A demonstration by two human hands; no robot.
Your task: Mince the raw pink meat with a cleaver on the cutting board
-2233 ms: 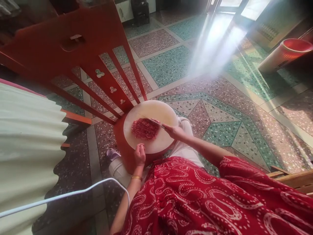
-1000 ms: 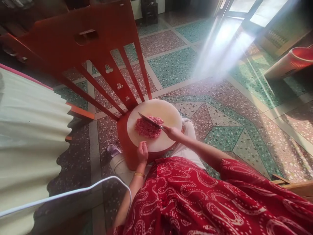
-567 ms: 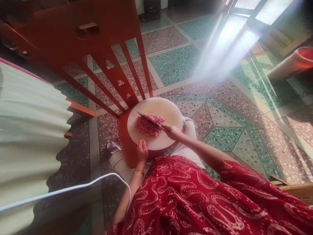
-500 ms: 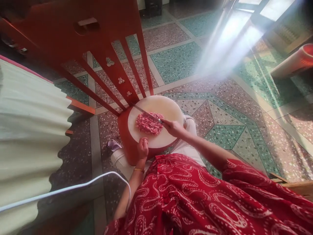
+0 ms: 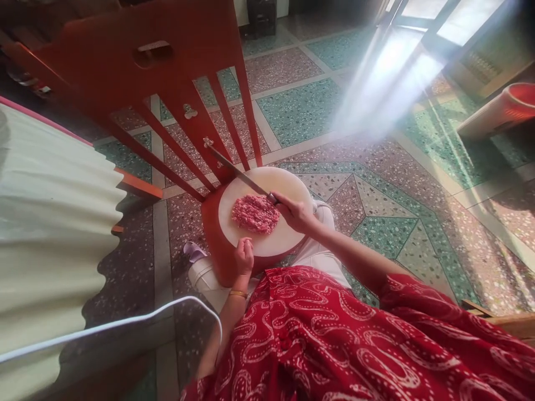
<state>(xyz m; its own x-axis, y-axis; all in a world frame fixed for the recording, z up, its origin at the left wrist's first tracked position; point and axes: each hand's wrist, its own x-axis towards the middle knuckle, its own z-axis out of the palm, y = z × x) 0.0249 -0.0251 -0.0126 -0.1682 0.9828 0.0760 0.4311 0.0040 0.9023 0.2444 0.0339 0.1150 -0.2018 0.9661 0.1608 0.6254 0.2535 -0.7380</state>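
Note:
A flat mound of minced meat (image 5: pixel 256 216) lies on a round, pale chopping board (image 5: pixel 288 231). The board rests on the seat of a reddish wooden chair (image 5: pixel 215 236). In my right hand (image 5: pixel 295 213) is the handle of a long knife (image 5: pixel 246 179). Its blade slants up and to the left above the far edge of the meat, with the tip in front of the chair's back. My left hand (image 5: pixel 244 256) is curled closed at the board's near-left edge, just short of the meat. Whether its fingers hold anything is hidden.
The chair's tall slatted back (image 5: pixel 196 111) rises beyond the board. A pale draped cloth (image 5: pixel 50 234) hangs at the left, and a white cable (image 5: pixel 137 317) crosses in front of it. At the right stands a red-and-white cylindrical container (image 5: pixel 501 111) near a cardboard box (image 5: pixel 480 67).
The knife has lifted off the meat, and its tip has swung up and away towards the chair's back. My left hand stays at the board's edge.

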